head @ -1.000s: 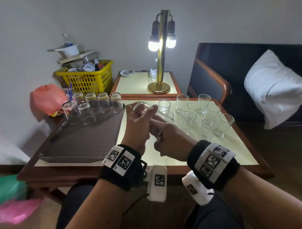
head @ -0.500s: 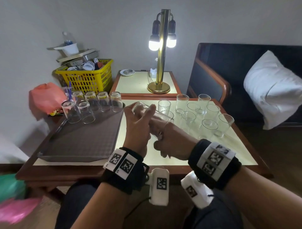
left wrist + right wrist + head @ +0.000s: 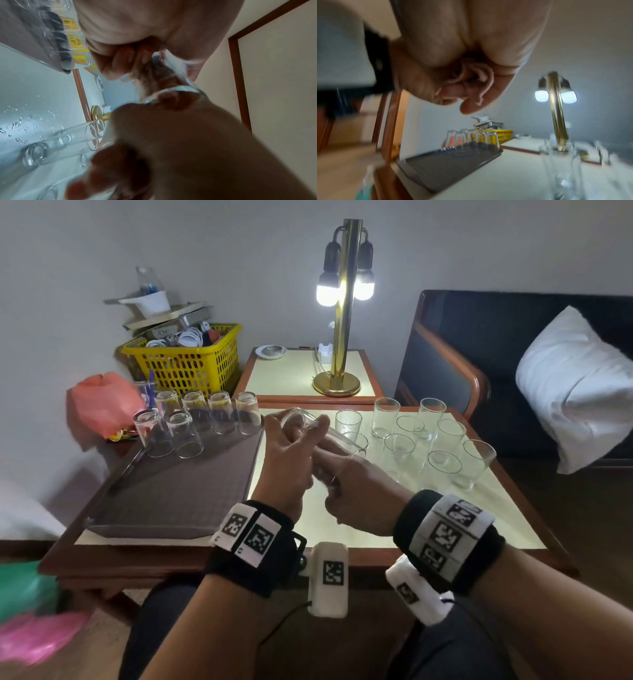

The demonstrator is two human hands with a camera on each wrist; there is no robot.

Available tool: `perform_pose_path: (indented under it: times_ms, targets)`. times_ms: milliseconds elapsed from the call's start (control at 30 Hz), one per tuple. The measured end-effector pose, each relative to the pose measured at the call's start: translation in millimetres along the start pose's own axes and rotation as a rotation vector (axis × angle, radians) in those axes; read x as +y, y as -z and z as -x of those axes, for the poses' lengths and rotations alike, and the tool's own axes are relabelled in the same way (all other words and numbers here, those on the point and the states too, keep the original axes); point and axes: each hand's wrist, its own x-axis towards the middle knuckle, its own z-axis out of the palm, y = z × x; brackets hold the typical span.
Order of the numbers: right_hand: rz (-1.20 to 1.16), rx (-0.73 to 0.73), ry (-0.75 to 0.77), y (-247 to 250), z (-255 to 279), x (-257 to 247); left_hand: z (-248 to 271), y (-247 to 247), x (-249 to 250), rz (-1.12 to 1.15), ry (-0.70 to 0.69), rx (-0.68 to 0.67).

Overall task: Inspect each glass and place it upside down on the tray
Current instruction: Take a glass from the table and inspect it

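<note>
Left hand [image 3: 291,453] fingers wrapped round the held glass [image 3: 322,431]; right hand [image 3: 356,491] pinches its rim end from below. The glass is tilted nearly on its side, long axis running from base at upper left to mouth at lower right, above the table [image 3: 486,508] just right of the tray [image 3: 178,494]. The tray lies leftward, so the left hand is nearer. Inverted glasses [image 3: 205,419] occupy its far edge.
</note>
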Motion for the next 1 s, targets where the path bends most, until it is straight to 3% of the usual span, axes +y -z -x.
perform_pose_path:
  times_ms: [100,167,233,333,367,433,500,600,633,667,733,833,867,933,1000]
  targets:
    - [-0.815,-0.056,-0.278,11.3,5.2,-5.2,7.4,-7.3,-5.3,0.147,-0.03,-0.026]
    - [-1.003,-0.038,-0.324,13.4,7.9,-0.7,6.9,-10.1,-10.9,0.141,-0.04,-0.041]
    - [-0.74,-0.024,-0.294,11.3,8.7,-1.8,3.8,-8.7,-11.3,0.054,0.0,-0.041]
    - [0.2,-0.028,-0.049,7.6,6.8,4.3,-3.3,-4.2,-7.9,-0.066,0.08,0.004]
    - [0.4,-0.047,0.004,5.9,6.4,4.7,-5.3,-2.5,-7.2,-0.077,0.09,0.006]
    - [0.435,-0.026,-0.003,2.7,5.0,4.5,-7.2,-0.7,-7.0,-0.075,0.083,-0.006]
    - [0.086,-0.003,-0.065,-1.8,1.7,5.3,-5.4,0.3,-8.8,-0.029,0.057,-0.021]
    - [-0.81,-0.055,-0.267,3.0,3.1,2.7,1.2,-3.6,-12.6,0.14,-0.012,-0.051]
    - [-1.004,-0.065,-0.297,5.0,5.0,3.7,2.2,-4.5,-14.0,0.158,-0.027,-0.062]
    - [-1.025,-0.062,-0.322,6.4,5.2,5.4,1.3,-4.4,-15.1,0.148,-0.026,-0.072]
    - [-0.69,-0.054,-0.299,7.7,5.8,2.6,-1.3,-3.2,-12.2,0.101,0.048,-0.077]
    - [0.221,-0.05,-0.062,2.6,4.6,5.2,-9.9,-1.6,-4.6,-0.054,0.134,-0.011]
    - [0.394,-0.049,-0.041,0.9,4.9,2.7,-12.1,-1.0,-3.6,-0.078,0.121,0.005]
    - [0.39,0.007,-0.013,-2.3,4.4,0.7,-10.5,-1.0,-3.0,-0.049,0.083,0.0]
    - [0.053,0.035,-0.012,-4.5,0.5,2.6,-4.6,-0.4,-6.3,0.025,0.026,-0.038]
